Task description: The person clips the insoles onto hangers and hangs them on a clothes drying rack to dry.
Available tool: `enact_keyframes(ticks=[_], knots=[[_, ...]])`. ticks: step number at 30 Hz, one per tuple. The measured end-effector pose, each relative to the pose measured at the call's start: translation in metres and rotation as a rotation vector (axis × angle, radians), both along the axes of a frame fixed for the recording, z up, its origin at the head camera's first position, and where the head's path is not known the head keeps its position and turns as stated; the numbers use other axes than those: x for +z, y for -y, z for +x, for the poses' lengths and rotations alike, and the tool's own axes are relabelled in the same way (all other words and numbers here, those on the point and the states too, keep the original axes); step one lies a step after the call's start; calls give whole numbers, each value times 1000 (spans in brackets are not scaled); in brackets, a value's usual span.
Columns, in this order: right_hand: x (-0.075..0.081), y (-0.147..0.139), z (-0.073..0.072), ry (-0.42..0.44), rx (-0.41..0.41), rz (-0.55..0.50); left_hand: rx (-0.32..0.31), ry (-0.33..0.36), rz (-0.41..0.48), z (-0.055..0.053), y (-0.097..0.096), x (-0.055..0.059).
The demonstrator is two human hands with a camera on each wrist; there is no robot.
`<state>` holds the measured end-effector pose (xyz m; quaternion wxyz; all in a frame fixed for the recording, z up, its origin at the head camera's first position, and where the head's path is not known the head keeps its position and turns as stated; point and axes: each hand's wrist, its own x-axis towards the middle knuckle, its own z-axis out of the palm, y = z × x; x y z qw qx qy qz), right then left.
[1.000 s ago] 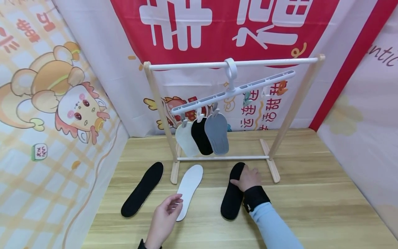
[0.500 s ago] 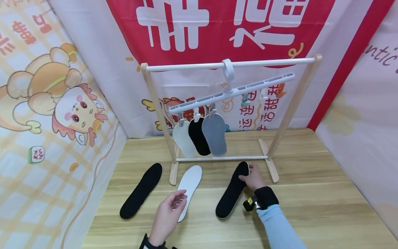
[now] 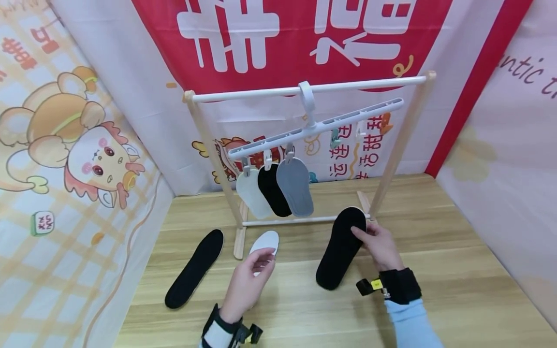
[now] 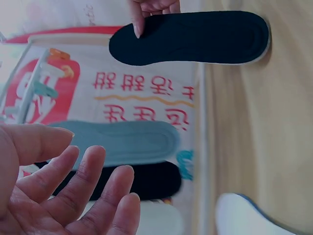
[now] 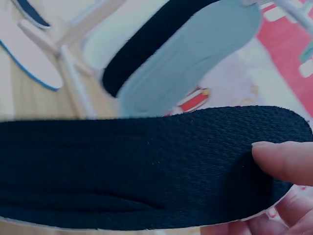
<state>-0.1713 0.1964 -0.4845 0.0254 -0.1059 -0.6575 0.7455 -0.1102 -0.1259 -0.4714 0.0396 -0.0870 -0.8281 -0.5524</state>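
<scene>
My right hand (image 3: pixel 382 245) pinches a black insole (image 3: pixel 341 249) near its upper right edge, thumb on the dark face and fingers behind. In the right wrist view that insole (image 5: pixel 146 169) spans the frame, its pale underside showing as a thin rim. My left hand (image 3: pixel 249 280) holds nothing; its fingers are loosely bent, and in the head view it overlaps a white insole (image 3: pixel 266 240) lying on the table. Ahead, a tilted hanger (image 3: pixel 311 129) carries a white insole (image 3: pixel 253 193), a black insole (image 3: pixel 273 189) and a grey insole (image 3: pixel 296 187), clipped at its lower left half.
A wooden rack (image 3: pixel 204 140) with a white top bar (image 3: pixel 248 94) stands at the back of the wood-grain table (image 3: pixel 435 270). Another black insole (image 3: pixel 194 269) lies at the left. Spare clips (image 3: pixel 335 137) hang from the hanger's right half. Printed cloth (image 3: pixel 74 203) encloses the sides.
My right hand has lifted the black insole off the table, up and to the right toward the rack. My left hand has moved up and right, over the white insole. The head view has shifted slightly.
</scene>
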Motion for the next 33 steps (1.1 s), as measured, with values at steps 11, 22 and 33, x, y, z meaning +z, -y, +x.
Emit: enact_keyframes(ticks=[11, 22, 33], knots=[[39, -20, 19, -109, -112, 49, -155, -108, 44, -49, -44, 57], [53, -28, 23, -133, -138, 99, -194, -92, 76, -103, -97, 114], [61, -25, 19, -171, -90, 157, -195, -69, 148, -144, -139, 154]])
